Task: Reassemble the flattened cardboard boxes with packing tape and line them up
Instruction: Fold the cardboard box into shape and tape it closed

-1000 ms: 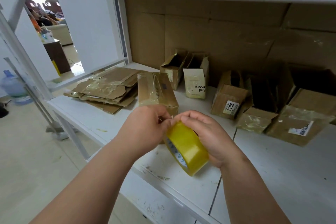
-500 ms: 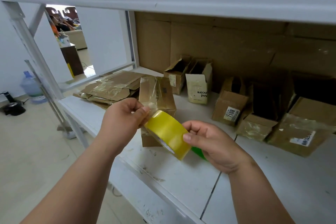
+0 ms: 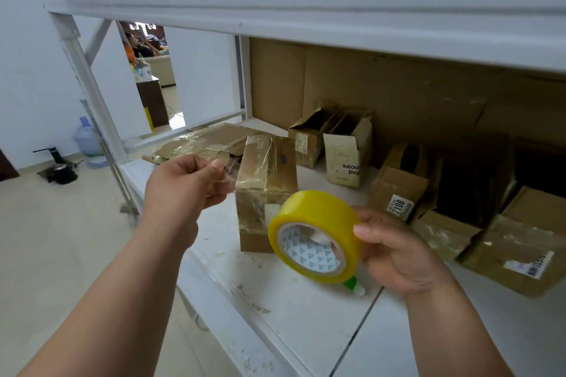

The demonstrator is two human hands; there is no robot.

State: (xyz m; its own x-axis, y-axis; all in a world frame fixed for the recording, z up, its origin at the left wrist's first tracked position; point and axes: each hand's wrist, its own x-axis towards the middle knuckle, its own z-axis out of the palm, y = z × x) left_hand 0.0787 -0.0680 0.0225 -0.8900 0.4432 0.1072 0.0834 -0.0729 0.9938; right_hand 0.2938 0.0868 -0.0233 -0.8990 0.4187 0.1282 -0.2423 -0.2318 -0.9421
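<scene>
From my remote seat, the biggest thing I see is the white metal shelf (image 3: pixel 306 309), scuffed and stained, with brown cardboard lining its back. On it, at the far left, lies a stack of flattened brown cardboard boxes (image 3: pixel 208 144) glossy with old tape. Toward the right stand several opened small brown boxes (image 3: pixel 398 193), some with white labels. Near the front edge stands an upright brown cardboard box (image 3: pixel 266 190), its top and sides wrapped in shiny clear tape. Just in front of it, held above the shelf, is the yellow roll of packing tape (image 3: pixel 315 236) with a white printed core. My right hand (image 3: pixel 398 254) has its grip curled round the roll's rim. My left hand (image 3: pixel 186 187) pinches the clear free end of tape (image 3: pixel 228 174), drawn out beside the box's upper left corner.
</scene>
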